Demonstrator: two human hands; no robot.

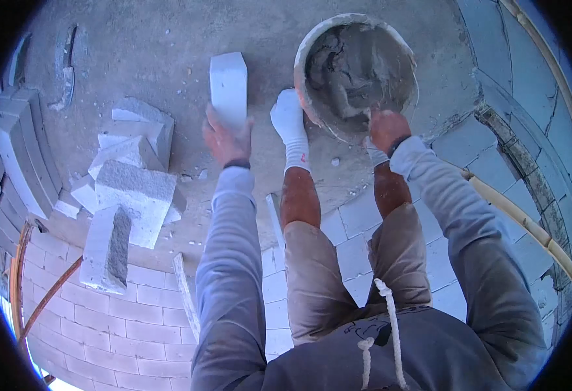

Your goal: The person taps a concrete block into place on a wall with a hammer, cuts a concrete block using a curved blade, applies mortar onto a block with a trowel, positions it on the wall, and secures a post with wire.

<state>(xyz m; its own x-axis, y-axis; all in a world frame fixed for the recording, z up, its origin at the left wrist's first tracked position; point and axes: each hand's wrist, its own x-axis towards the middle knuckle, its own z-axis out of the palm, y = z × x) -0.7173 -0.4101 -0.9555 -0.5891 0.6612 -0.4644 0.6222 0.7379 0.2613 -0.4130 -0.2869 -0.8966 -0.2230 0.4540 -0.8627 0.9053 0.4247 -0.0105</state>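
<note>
The left hand (226,137) held the near end of a white block (229,85), thumb and fingers set to either side of it, spanning its width. The block pointed away toward the far side, left of the bucket (300,91) and apart from it; whether it touched the concrete floor (162,39) could not be told.

The right hand (389,132) was at the bucket's near rim, its fingers bent down toward the grey mortar (371,62) inside — whether they were closed on a handle could not be told, as the fingertips were hidden. The mortar lay uneven, with ridges and hollows.

Between the block and the bucket stood a foot in a white sock (289,124), just beside the bucket's left wall. The other foot was partly hidden near the right hand.

To the left, pale blocks lay in a loose pile (136,189), several tilted over one another. Farther left, a row of slabs (22,153) leaned together. On the near left ran a surface of pale blocks (123,319) with visible joints — and on the right a long pole (527,225) curved across more blockwork (488,150).
</note>
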